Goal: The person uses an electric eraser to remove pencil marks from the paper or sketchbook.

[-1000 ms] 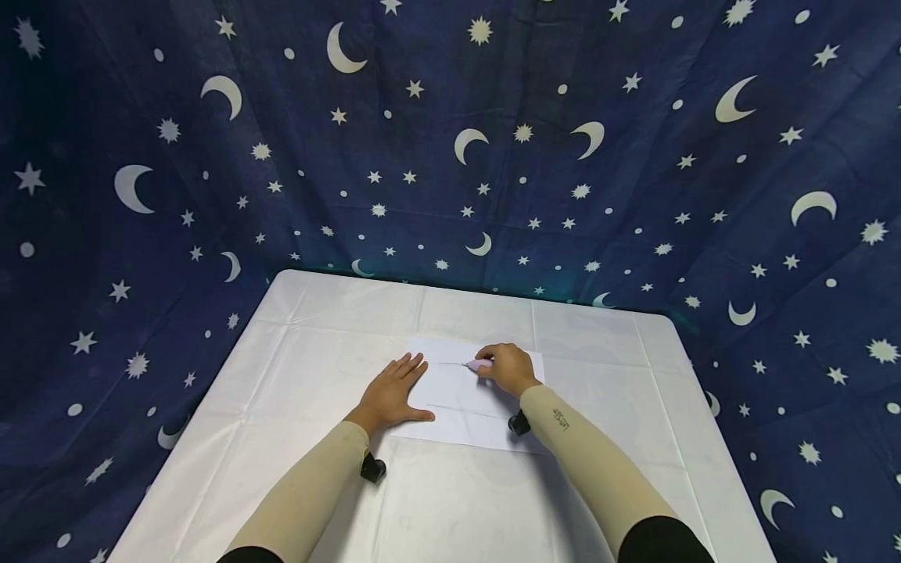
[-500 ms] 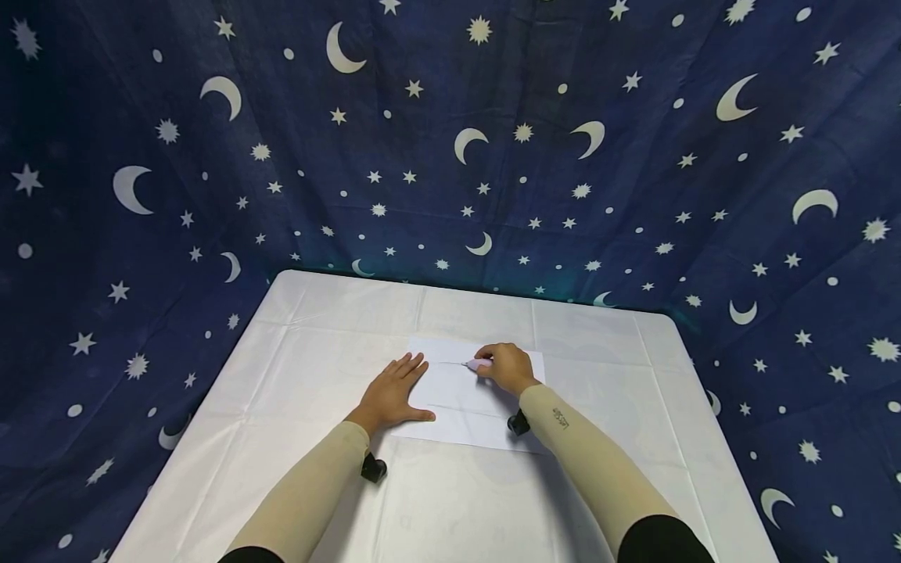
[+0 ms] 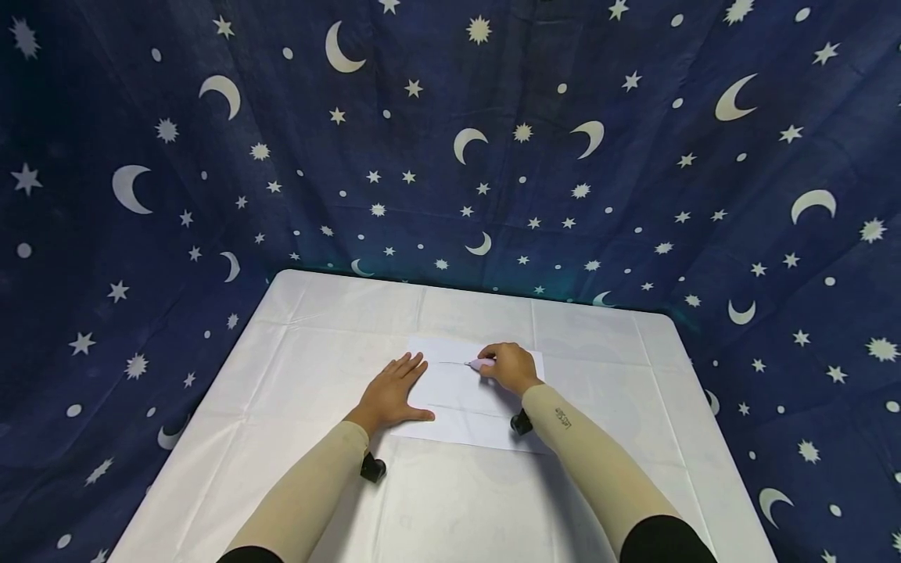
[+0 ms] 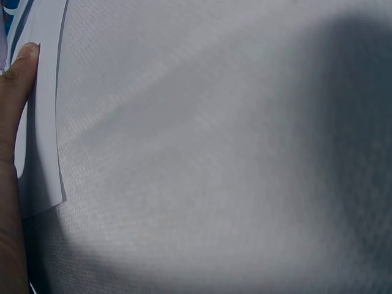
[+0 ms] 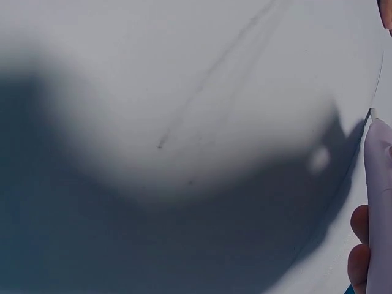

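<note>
A white sheet of paper (image 3: 450,391) lies on the table, with a thin dark line near its far edge and a fainter one lower down. My left hand (image 3: 390,395) rests flat on its left side, fingers straight and thumb spread; the thumb also shows in the left wrist view. Over the sheet's right part, my right hand (image 3: 512,367) grips a lavender pen-shaped tool (image 5: 380,177) with a short narrow tip. That tip touches the paper at the right end of the upper line. Whether it is a pen or a cutter I cannot tell.
A white cloth with fold creases covers the table (image 3: 317,313), which has rounded far corners. Dark blue curtains (image 3: 422,141) with moons and stars hang behind it and along both sides. Small black cameras (image 3: 373,467) are strapped at both wrists.
My right hand has shifted slightly to the right with the lavender tool, its tip still on the paper. The left hand stays in place.
</note>
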The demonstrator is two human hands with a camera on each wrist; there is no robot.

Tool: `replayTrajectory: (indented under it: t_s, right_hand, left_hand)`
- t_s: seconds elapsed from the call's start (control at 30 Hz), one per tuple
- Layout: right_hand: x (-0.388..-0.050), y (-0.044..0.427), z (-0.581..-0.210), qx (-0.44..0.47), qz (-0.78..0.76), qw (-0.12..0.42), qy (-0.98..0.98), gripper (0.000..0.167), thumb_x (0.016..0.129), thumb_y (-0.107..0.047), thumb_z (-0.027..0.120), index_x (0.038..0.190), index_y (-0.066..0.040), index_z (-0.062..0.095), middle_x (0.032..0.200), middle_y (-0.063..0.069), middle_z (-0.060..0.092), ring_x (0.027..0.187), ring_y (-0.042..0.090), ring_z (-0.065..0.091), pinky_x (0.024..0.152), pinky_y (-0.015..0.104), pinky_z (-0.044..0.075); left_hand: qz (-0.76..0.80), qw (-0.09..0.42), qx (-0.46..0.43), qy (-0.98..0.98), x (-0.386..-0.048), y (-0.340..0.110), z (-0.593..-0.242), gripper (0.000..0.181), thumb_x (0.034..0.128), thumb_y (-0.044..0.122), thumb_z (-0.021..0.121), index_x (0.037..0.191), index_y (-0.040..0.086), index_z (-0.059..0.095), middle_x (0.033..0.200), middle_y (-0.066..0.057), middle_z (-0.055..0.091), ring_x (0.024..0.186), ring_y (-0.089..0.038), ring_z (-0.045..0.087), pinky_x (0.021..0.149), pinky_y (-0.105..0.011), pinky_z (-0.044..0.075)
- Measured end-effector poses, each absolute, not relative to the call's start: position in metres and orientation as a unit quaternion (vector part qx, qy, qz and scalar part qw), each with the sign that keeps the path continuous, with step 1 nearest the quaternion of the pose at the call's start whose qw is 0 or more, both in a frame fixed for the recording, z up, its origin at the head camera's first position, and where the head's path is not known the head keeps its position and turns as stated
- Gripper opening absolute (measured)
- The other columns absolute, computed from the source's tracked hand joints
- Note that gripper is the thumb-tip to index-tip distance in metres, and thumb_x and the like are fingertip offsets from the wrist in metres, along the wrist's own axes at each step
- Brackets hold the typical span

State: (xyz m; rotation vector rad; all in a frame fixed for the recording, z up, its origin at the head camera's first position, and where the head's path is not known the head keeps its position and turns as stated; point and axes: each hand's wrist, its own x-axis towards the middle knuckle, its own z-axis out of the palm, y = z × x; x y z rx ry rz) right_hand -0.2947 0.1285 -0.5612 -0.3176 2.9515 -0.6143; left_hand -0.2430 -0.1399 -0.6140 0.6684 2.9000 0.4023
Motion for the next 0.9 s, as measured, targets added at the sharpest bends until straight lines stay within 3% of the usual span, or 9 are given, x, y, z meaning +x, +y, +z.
replayTrajectory:
  t_s: [0.9]
  right_hand:
    - [-0.2943, 0.1244, -0.5607, -0.101, -0.202, 0.056, 0.973, 0.022, 0.082, -0.025, 0.079, 0.104, -0.019, 0.077, 0.104, 0.002, 0.074, 0.097, 0.021, 0.066, 0.084, 0.04, 0.053]
  left_hand:
    - [0.124, 0.065, 0.223, 0.965, -0.2446, -0.1398, -0.6175, 0.112, 0.0722, 0.083, 0.058, 0.157, 0.017, 0.028, 0.165, 0.0, 0.019, 0.153, -0.022, 0.014, 0.124, -0.043, 0.017]
